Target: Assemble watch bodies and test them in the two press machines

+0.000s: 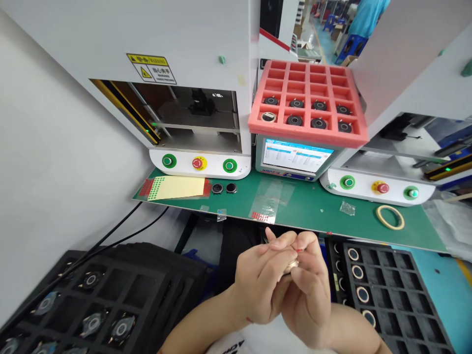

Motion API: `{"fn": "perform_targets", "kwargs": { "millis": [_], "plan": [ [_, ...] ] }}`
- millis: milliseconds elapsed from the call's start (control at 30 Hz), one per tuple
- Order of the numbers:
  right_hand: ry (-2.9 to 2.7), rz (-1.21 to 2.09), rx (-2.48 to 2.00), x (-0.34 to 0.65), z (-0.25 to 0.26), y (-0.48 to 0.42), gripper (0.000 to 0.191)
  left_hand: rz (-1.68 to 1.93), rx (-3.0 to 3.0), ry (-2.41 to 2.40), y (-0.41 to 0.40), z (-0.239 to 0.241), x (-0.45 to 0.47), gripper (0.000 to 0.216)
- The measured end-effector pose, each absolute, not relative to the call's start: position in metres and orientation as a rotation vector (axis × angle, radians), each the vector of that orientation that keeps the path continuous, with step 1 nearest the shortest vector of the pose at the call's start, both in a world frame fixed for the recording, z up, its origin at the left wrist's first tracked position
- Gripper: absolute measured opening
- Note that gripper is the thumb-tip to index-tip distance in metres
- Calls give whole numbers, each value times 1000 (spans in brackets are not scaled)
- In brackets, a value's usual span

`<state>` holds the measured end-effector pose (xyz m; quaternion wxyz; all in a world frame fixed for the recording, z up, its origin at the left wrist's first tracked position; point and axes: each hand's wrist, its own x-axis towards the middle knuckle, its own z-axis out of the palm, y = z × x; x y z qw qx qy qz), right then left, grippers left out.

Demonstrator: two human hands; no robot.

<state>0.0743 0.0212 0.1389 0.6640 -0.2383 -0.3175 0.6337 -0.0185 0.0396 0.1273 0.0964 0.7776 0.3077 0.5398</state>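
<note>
Both my hands meet in front of me, below the edge of the green mat (313, 206). My left hand (258, 287) and my right hand (308, 290) are closed together round a small round metal part (291, 267), of which only an edge shows between the fingers. A small red sticker (299, 250) sits on a fingertip of my right hand. Just beyond my hands, a clear strip with red stickers (262, 215) lies at the mat's front edge.
A pink foam tray (308, 129) with several round black parts rests on a screen unit (295, 157). Machines with green and red buttons stand left (199, 163) and right (381, 187). Black compartment trays lie at lower left (92, 305) and lower right (387, 290). A tape ring (390, 217) and yellow sticker sheet (177, 188) lie on the mat.
</note>
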Motion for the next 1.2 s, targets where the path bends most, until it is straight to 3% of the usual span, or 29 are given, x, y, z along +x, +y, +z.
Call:
{"fn": "perform_targets", "kwargs": {
  "millis": [300,433,667,1200],
  "plan": [
    [-746,1425,-565,76,134,21,5,1623,2329,883,44,122,-18,24],
    [-832,1378,-600,81,133,20,8,1536,2069,739,41,122,-18,20],
    [-1314,815,-658,95,130,22,49,1065,716,293,31,142,-21,28],
    [-1355,840,-535,103,117,32,70,892,400,269,31,148,-16,31]
  ]
}}
